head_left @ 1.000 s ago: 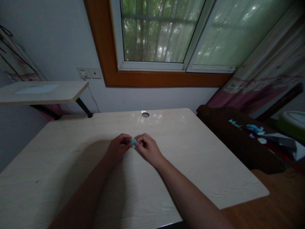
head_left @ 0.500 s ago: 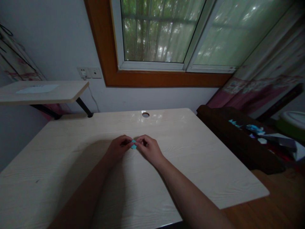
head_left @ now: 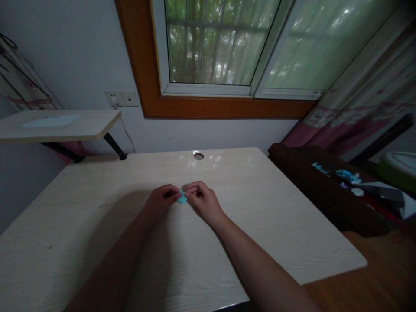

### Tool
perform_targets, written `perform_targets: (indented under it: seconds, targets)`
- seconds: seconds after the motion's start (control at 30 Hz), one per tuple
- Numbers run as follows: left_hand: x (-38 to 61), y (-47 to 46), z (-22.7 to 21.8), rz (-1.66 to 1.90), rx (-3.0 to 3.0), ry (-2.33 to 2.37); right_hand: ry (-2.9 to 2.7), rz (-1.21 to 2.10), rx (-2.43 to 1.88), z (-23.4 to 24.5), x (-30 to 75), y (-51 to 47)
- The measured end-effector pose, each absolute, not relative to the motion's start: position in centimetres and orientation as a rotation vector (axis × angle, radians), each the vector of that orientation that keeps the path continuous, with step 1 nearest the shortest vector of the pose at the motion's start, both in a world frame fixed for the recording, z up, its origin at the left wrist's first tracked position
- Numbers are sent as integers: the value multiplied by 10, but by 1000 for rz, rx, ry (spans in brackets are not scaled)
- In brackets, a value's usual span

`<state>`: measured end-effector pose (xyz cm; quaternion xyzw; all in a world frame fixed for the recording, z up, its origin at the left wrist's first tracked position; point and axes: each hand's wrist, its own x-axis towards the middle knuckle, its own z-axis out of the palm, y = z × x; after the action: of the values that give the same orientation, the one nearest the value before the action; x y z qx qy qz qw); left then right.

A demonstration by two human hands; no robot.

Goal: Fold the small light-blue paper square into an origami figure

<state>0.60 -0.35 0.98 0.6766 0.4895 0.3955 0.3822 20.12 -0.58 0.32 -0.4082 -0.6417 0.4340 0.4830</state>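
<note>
We have a small blue paper (head_left: 182, 199) at the middle of the counter (head_left: 276, 208), between our two hands. The grip of our left hand (head_left: 160, 199) pinches its left side; the grip of our right hand (head_left: 204, 200) pinches its right side, and our fingertips hide part of it. Beyond our hands, near the far edge, we see a round hole (head_left: 198, 157). At the far left, a shelf (head_left: 97, 125) on black legs (head_left: 114, 145) stands over the counter's corner and bears a pale sheet (head_left: 50, 121). Behind it, a cord (head_left: 128, 134) hangs below a wall socket (head_left: 113, 99). Ahead of us is a window (head_left: 211, 84). To our right, past the counter's edge, a dark bench (head_left: 299, 173) carries crumpled blue bits (head_left: 347, 175), and a green tub (head_left: 398, 167) sits near the curtain (head_left: 351, 95).
</note>
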Motion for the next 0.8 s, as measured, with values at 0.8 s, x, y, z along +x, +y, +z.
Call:
perform_targets:
  seconds: [0.8]
  targets:
    - [4, -5, 12, 978, 1588, 1131, -1492, 1124, -953, 0, 201, -2]
